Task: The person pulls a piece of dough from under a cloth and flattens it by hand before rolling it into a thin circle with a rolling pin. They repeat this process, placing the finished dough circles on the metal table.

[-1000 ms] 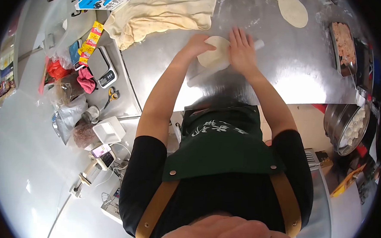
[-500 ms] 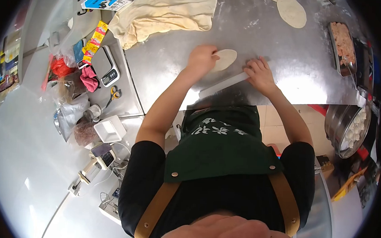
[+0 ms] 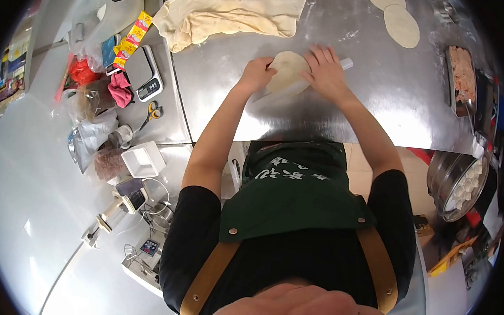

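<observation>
A round, thin dough wrapper [image 3: 288,65] lies flat on the steel worktop between my hands. My left hand [image 3: 257,75] pinches its left edge between thumb and curled fingers. My right hand [image 3: 326,73] rests flat across a pale rolling pin [image 3: 347,63], fingers stretched out toward the far side. The pin slants over the wrapper's near part, its right end showing past my hand. How my right palm meets the pin is hidden.
Rolled wrappers [image 3: 401,27] lie at the back right, near a tray of meat filling [image 3: 461,74]. A dough sheet or cloth [image 3: 231,14] covers the back left. Scales [image 3: 144,75] and scissors [image 3: 151,113] sit left; a steamer [image 3: 453,185] stands right, below the worktop.
My right hand has moved left and away from me, bringing the rolling pin onto the wrapper. My left hand stays at the wrapper's edge. More of the wrapper shows. The view has shifted slightly.
</observation>
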Demonstrator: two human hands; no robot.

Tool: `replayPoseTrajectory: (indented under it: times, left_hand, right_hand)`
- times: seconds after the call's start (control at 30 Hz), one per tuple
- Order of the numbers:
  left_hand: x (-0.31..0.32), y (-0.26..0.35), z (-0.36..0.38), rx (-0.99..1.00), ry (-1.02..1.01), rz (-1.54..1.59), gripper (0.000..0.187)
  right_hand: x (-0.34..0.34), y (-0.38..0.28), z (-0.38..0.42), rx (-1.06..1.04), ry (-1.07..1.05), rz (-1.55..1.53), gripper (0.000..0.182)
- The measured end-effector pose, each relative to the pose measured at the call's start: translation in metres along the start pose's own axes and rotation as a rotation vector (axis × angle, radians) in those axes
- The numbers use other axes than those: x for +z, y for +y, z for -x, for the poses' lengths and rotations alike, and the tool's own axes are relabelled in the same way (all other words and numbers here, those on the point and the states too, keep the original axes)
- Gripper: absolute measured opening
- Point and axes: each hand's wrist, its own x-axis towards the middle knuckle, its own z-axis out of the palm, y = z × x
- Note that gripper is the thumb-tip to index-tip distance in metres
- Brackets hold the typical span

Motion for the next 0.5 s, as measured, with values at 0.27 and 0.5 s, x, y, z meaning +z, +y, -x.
replayPoseTrajectory:
  times: [0.27,0.5]
  left_hand:
    - [0.018,-0.014,-0.021,0.011,0.043,0.360,0.028]
    - [-0.002,0.005,-0.035,-0.005,-0.101,0.162,0.031]
  right_hand:
    - [0.025,-0.014,-0.009,0.184,0.063,0.152,0.050]
    - [0.025,-0.015,0.016,0.174,0.055,0.107,0.055]
